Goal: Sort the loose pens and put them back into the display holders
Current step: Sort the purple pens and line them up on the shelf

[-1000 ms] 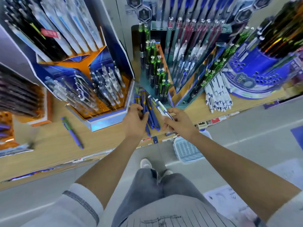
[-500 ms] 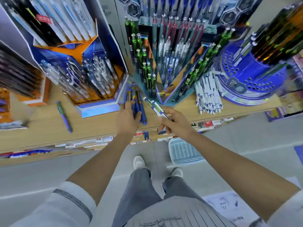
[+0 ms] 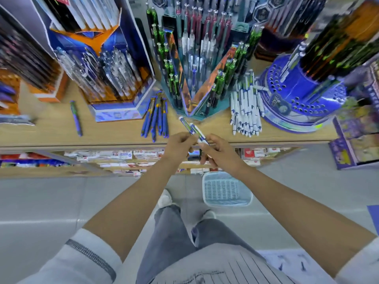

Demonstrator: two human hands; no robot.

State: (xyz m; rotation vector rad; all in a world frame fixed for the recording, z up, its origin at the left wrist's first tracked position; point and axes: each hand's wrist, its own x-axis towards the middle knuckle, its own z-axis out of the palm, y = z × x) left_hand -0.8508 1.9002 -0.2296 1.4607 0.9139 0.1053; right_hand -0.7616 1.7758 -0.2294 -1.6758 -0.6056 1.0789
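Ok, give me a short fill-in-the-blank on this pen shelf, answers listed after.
1. The right hand grips a white pen that the ____ hand also pinches.
2. The loose blue pens lie on the wooden ____.
3. On the floor stands a light blue ____.
4. The loose white pens lie beside the round ____ display holder.

Missing words: left; shelf; basket; blue

I see a pale wooden surface (image 3: 51, 128) above a lower shelf (image 3: 123, 158), grey floor (image 3: 41, 199), and a light-blue basket (image 3: 225, 190) standing there.
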